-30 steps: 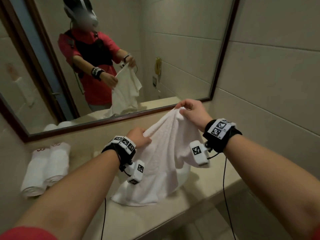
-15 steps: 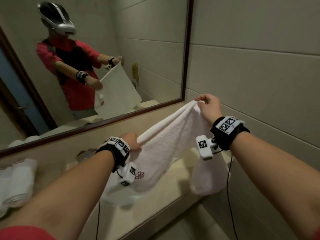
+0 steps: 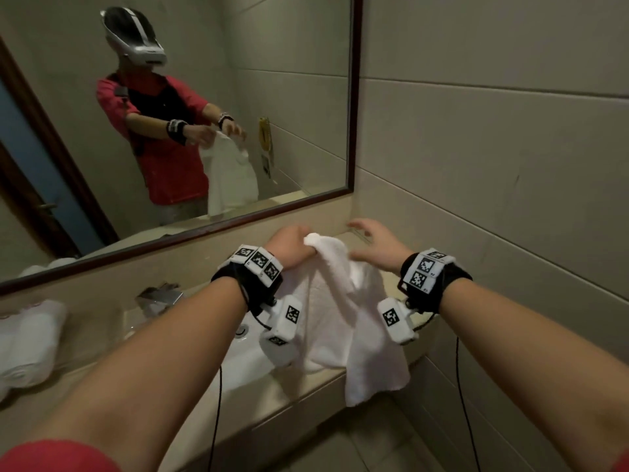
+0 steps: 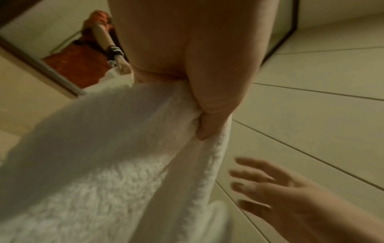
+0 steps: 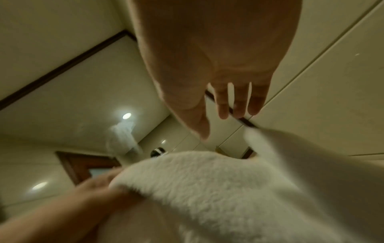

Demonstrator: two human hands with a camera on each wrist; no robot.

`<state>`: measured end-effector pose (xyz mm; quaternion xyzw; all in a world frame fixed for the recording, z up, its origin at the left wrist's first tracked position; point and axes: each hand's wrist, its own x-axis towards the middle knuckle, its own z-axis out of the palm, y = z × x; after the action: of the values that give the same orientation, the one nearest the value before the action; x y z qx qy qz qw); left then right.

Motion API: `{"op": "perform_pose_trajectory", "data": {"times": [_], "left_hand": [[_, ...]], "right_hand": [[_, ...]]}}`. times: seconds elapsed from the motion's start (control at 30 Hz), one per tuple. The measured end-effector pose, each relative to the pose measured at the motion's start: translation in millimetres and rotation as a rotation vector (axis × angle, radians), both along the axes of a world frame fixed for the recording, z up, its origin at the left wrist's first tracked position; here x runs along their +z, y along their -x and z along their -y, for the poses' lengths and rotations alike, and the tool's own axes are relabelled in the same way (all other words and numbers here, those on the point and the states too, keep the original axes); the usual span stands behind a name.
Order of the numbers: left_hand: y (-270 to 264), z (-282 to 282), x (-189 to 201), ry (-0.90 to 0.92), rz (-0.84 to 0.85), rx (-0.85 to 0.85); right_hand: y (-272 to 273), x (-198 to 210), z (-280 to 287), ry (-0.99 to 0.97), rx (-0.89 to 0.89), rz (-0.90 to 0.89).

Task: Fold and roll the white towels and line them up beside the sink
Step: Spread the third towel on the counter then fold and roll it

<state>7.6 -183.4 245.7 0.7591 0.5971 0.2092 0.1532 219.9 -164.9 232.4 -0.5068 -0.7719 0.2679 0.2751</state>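
My left hand grips a white towel by a bunched top corner; the cloth hangs doubled over the counter's front edge. In the left wrist view the thumb presses into the towel. My right hand hovers just right of the towel's top with fingers spread, holding nothing. The right wrist view shows those straight fingers above the towel. Two rolled white towels lie side by side on the counter at far left.
A white sink basin lies under the towel, with a chrome tap behind it. The beige counter ends at a tiled wall on the right. A framed mirror runs along the back.
The towel was stretched between both hands; my right hand has let go of its corner and opened. The left hand has risen toward the mirror, and the towel now hangs from it alone.
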Motion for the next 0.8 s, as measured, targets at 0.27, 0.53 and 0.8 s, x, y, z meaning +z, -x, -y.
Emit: {"op": "perform_pose_trajectory", "data": {"times": [0.27, 0.53, 0.8], "left_hand": [[-45.8, 5.4, 11.9, -0.121, 0.088, -0.056], [-12.8, 0.6, -22.4, 0.231, 0.697, 0.129], [15.5, 3.9, -72.1, 0.466, 0.744, 0.292]], "right_hand": [[35.6, 6.7, 16.7, 0.065, 0.175, -0.036], [21.9, 17.3, -3.2, 0.311, -0.031, -0.593], [3.0, 52.6, -19.3, 0.448, -0.026, -0.982]]}}
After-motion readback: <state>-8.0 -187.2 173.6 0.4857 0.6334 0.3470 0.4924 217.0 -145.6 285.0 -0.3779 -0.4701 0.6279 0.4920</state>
